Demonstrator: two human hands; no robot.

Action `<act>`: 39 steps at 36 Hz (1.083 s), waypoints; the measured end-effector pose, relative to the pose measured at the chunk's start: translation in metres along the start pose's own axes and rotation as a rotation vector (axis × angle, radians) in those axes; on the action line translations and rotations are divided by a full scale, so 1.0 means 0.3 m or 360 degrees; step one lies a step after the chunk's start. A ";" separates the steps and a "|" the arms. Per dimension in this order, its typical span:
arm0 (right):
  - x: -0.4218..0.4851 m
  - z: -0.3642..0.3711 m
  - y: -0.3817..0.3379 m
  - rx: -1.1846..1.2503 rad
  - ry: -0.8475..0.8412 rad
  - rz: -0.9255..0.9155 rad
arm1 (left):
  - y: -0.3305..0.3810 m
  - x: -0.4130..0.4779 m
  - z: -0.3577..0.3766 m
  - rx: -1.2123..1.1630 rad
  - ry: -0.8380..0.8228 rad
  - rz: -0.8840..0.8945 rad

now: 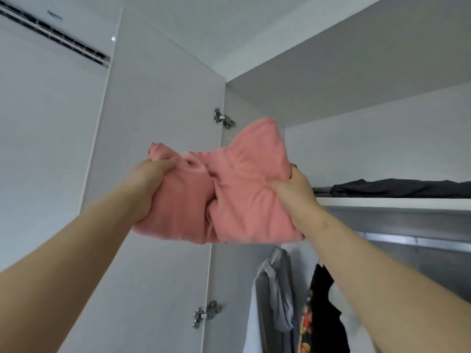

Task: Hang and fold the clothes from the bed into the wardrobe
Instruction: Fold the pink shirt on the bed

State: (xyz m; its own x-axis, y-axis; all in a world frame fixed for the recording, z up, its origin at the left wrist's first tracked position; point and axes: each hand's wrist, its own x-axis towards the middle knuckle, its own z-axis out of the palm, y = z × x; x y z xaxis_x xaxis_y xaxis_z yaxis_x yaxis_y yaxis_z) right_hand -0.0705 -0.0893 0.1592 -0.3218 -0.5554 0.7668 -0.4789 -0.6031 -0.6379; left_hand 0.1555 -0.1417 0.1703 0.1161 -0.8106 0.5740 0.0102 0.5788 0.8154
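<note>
The open wardrobe fills everything ahead of my grip, its white door swung out on my left with two metal hinges, one just above my hands and one well below. To the right of my grip runs the upper shelf, carrying a dark folded garment; its front edge is level with my right hand. Under the shelf a metal rail holds hanging clothes: a grey shirt and a black floral piece, both below my grip. The pink folded garment is held up in the air in front of the wardrobe opening, left of the shelf, not resting on anything. My left hand clamps its left edge, thumb on top; my right hand clutches the right side, fingers curled round the far edge. Both arms reach upward. An air conditioner sits high on the wall, far left.
</note>
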 end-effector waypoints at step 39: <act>0.577 -0.760 -0.088 -0.0545 0.0922 0.0353 | 0.167 0.671 1.079 -0.0419 -0.0784 0.0261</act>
State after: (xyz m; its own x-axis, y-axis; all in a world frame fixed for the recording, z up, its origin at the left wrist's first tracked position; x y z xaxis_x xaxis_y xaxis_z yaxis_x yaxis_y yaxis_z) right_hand -0.2998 -0.0390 0.3252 -0.7788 -0.1928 0.5969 -0.5510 -0.2445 -0.7979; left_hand -0.1420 -0.3046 0.3510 -0.3383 -0.6178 0.7099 0.2849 0.6517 0.7029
